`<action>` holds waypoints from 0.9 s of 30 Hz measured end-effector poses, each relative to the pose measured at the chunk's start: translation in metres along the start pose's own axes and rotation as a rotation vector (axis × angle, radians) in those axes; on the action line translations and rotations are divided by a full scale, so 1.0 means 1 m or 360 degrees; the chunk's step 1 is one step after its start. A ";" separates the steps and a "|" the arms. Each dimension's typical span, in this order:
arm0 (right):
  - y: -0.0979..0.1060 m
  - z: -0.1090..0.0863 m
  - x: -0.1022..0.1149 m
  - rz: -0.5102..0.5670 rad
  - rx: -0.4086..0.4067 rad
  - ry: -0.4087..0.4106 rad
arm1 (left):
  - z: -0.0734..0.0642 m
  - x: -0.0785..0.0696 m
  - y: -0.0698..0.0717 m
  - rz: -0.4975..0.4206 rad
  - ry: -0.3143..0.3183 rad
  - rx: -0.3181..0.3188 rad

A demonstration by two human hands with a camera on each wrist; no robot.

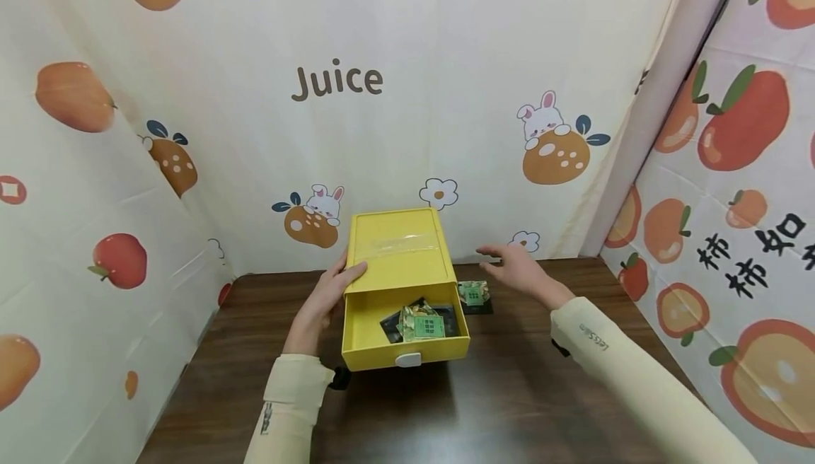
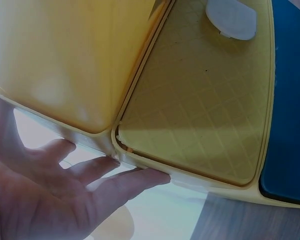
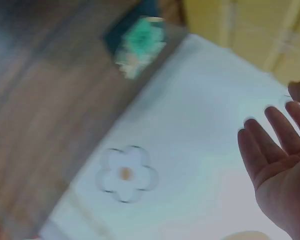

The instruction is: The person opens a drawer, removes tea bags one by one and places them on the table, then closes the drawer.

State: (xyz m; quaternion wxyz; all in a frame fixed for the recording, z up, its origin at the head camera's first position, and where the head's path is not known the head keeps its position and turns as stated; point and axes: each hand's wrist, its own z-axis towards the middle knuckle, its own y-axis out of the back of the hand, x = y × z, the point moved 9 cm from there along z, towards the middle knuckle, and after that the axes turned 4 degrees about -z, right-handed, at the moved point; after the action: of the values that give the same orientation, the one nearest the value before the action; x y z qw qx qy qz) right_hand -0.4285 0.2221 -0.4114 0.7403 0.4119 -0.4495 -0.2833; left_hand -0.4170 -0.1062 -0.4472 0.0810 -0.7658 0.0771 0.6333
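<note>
A yellow drawer box (image 1: 395, 227) stands on the table, its top drawer (image 1: 378, 359) pulled out toward me. Inside that drawer lie green-and-black flat packets (image 1: 428, 327). My left hand (image 1: 323, 299) holds the box by its left upper edge, thumb over the top and fingers along the side. Below the pulled-out drawer, the left wrist view shows a closed yellow drawer front (image 2: 190, 110) with a white knob. To the box's right is another green-and-black packet (image 1: 474, 293). Just beyond it, my right hand (image 1: 518, 271) hovers with fingers extended, holding nothing.
A blue section (image 2: 292, 110) of the box sits under the closed yellow drawer. Behind the dark wooden table (image 1: 528, 379) hangs a printed cloth (image 1: 407, 146), and more fruit-printed cloth (image 1: 688, 252) rises along the sides. Clear tape (image 1: 397, 243) crosses the box top.
</note>
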 end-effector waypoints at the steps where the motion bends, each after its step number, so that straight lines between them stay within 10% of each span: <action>1: 0.006 0.001 0.009 0.0004 0.0001 0.0033 | 0.000 0.000 0.000 -0.0001 -0.0002 -0.0002; 12: 0.038 0.000 0.125 0.0015 0.0095 0.0442 | -0.001 -0.003 0.003 -0.0007 -0.0013 -0.0003; 20: -0.010 -0.009 0.184 -0.0231 0.0488 0.0515 | -0.002 -0.003 0.005 0.0006 -0.0032 -0.0016; 27: -0.054 -0.015 0.188 -0.0096 0.0952 0.0745 | -0.004 -0.001 0.002 0.0021 -0.0030 -0.0026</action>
State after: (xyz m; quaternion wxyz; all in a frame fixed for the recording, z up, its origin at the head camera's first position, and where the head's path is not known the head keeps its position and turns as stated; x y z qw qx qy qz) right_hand -0.3356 0.0518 -0.3802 0.6613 0.6765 -0.3187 -0.0594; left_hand -0.4142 -0.1086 -0.4455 0.0714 -0.7599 0.0762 0.6416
